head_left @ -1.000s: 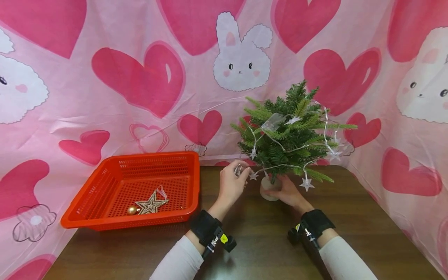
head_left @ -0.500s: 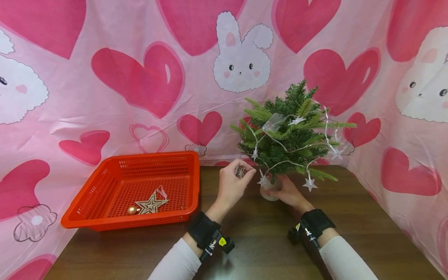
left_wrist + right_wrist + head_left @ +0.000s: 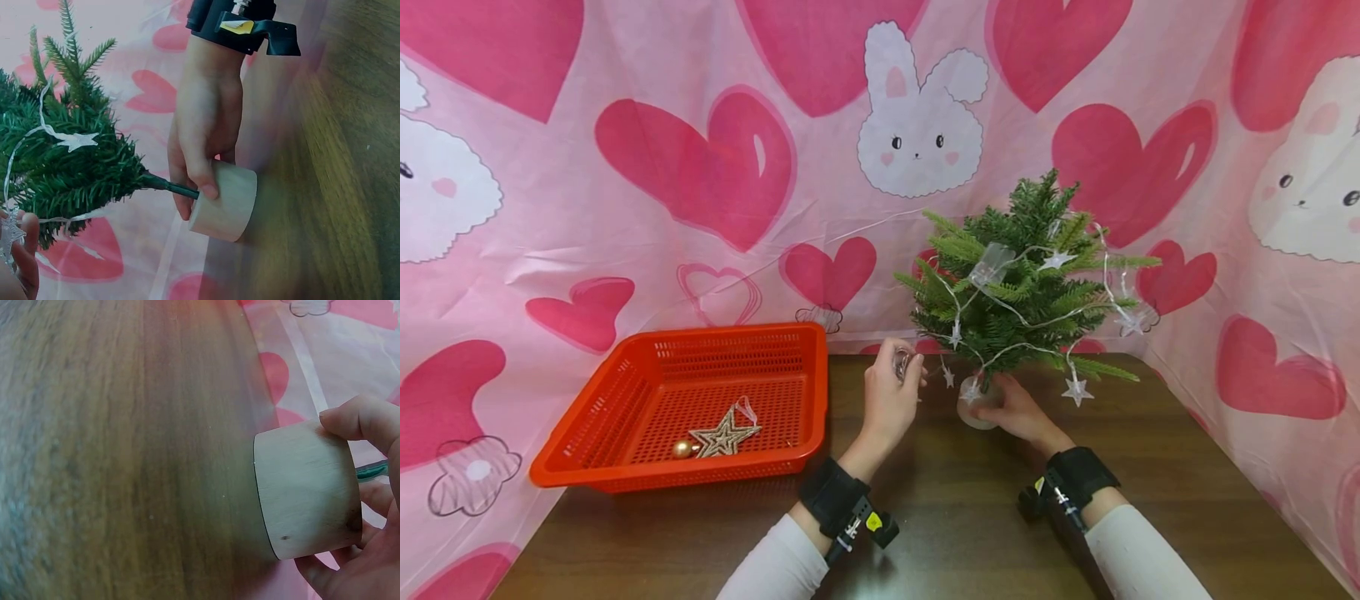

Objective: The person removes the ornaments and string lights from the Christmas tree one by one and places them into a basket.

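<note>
A small artificial Christmas tree [image 3: 1022,308] stands upright on a round wooden base [image 3: 306,494]. My right hand [image 3: 1024,418] grips that base, thumb on one side and fingers on the other. A clear string of star lights [image 3: 1067,313] winds over the branches, with a star [image 3: 1077,390] dangling at the lower right. My left hand [image 3: 886,396], left of the tree's base, holds the bunched rest of the light string [image 3: 901,363] in curled fingers. A star of the string also shows at the left hand's fingers [image 3: 28,250] in the left wrist view.
An orange plastic basket [image 3: 715,479] stands on the left of the brown wooden table [image 3: 955,517]. In it lie a glittery gold star [image 3: 726,435] and a small gold ball [image 3: 682,450]. A pink heart-print cloth [image 3: 820,192] hangs behind and at the sides.
My left hand has drawn slightly left, away from the tree, with the bunched lights. The stars on the near side have shifted right. My right hand stays on the base.
</note>
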`<move>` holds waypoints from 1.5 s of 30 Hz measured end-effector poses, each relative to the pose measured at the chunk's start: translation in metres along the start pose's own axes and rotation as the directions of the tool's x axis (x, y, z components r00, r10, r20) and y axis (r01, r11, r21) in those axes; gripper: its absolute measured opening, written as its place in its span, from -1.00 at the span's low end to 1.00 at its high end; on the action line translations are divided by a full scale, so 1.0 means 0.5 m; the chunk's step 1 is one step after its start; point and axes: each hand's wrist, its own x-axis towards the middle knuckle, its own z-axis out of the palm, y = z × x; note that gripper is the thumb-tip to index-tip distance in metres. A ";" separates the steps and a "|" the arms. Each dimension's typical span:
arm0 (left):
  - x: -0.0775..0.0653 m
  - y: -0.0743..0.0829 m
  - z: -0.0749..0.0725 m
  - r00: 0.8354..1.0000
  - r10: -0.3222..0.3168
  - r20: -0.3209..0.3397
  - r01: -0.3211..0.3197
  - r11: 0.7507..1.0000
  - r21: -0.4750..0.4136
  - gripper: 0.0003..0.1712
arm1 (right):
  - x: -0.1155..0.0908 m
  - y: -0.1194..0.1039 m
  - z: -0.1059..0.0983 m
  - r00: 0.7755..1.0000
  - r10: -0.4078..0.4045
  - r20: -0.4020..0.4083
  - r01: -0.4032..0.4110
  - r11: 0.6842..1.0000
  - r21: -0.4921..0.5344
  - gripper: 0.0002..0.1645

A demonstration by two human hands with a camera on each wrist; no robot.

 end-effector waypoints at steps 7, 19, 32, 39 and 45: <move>-0.001 -0.010 -0.002 0.998 -0.055 -0.043 0.060 0.990 0.129 -0.94 | 0.002 0.006 -0.001 0.999 -0.052 0.003 0.051 0.998 0.045 -0.23; 0.000 -0.028 -0.003 0.987 -0.144 -0.070 0.158 0.947 0.281 -0.80 | 0.005 0.007 0.003 0.999 -0.033 -0.001 0.033 0.997 0.063 -0.30; -0.007 -0.035 -0.015 0.978 -0.207 0.015 0.190 0.924 0.333 -0.80 | 0.007 0.005 0.005 0.999 -0.038 -0.006 0.038 0.998 0.047 -0.25; -0.005 -0.031 -0.014 0.975 -0.219 -0.029 0.215 0.913 0.348 -0.82 | 0.007 0.013 0.007 0.999 -0.046 -0.020 0.047 0.997 0.068 -0.25; -0.002 -0.032 -0.014 0.980 -0.190 -0.055 0.197 0.908 0.371 -0.64 | 0.012 0.015 0.009 0.992 -0.081 -0.097 0.082 0.997 0.008 -0.40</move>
